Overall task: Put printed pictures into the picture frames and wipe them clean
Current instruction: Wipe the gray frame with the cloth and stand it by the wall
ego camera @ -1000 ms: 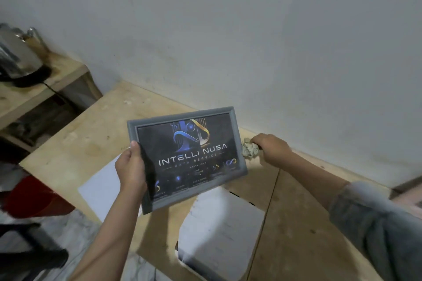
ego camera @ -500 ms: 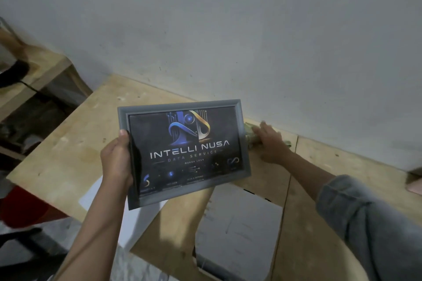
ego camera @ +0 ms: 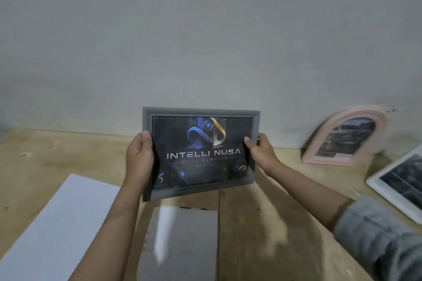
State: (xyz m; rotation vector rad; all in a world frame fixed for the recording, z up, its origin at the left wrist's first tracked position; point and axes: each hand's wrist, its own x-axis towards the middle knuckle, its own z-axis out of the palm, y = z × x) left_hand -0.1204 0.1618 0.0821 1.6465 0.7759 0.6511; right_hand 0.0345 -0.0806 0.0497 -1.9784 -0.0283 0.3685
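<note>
A grey picture frame (ego camera: 201, 114) with a dark "INTELLI NUSA" print in it is held upright above the wooden table (ego camera: 262, 223), facing me. My left hand (ego camera: 139, 155) grips its left edge, thumb on the front. My right hand (ego camera: 260, 153) grips its right edge, thumb on the glass. No cloth shows in either hand.
A pink arched frame (ego camera: 347, 137) with a picture leans on the wall at the right. A white frame (ego camera: 397, 189) with a dark print lies flat at the far right. A white sheet (ego camera: 59, 223) and a grey board (ego camera: 182, 242) lie on the table below the held frame.
My right hand has left the crumpled wipe by the wall and taken hold of the frame's right edge. The frame now stands level and the view has swung right.
</note>
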